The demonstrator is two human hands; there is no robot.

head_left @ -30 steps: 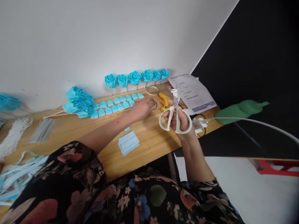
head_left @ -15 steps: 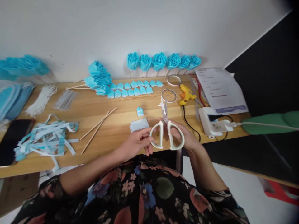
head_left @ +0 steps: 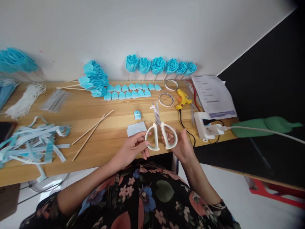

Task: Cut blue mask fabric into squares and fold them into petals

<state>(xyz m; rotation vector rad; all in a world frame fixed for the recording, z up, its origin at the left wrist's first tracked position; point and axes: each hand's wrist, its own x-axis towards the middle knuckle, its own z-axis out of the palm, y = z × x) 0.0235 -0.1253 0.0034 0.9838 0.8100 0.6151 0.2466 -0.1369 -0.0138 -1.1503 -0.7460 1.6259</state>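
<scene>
A pair of scissors (head_left: 157,121) with cream handles hangs over the table's front edge, blades slightly apart and pointing away from me. My left hand (head_left: 133,149) pinches the left loop between thumb and fingers. Behind the right loop is my right hand (head_left: 182,147); its curled fingers show through the loop, and its thumb stands apart from it. A small white scrap (head_left: 152,107) appears at the blade tips. Just left of the scissors lie a pale rectangular sheet (head_left: 135,128) and, beyond it, a small folded blue piece (head_left: 137,115).
Folded blue pieces (head_left: 128,94) lie in two rows below blue fabric roses (head_left: 158,65). A yellow glue gun (head_left: 183,99), tape rings (head_left: 166,100) and a power strip (head_left: 201,125) are on the right. Wooden sticks (head_left: 92,135) and cut strips (head_left: 38,140) lie left.
The view has shifted to the right. My right hand has turned and its thumb has come away from the scissors' handle. The left hand keeps its hold.
</scene>
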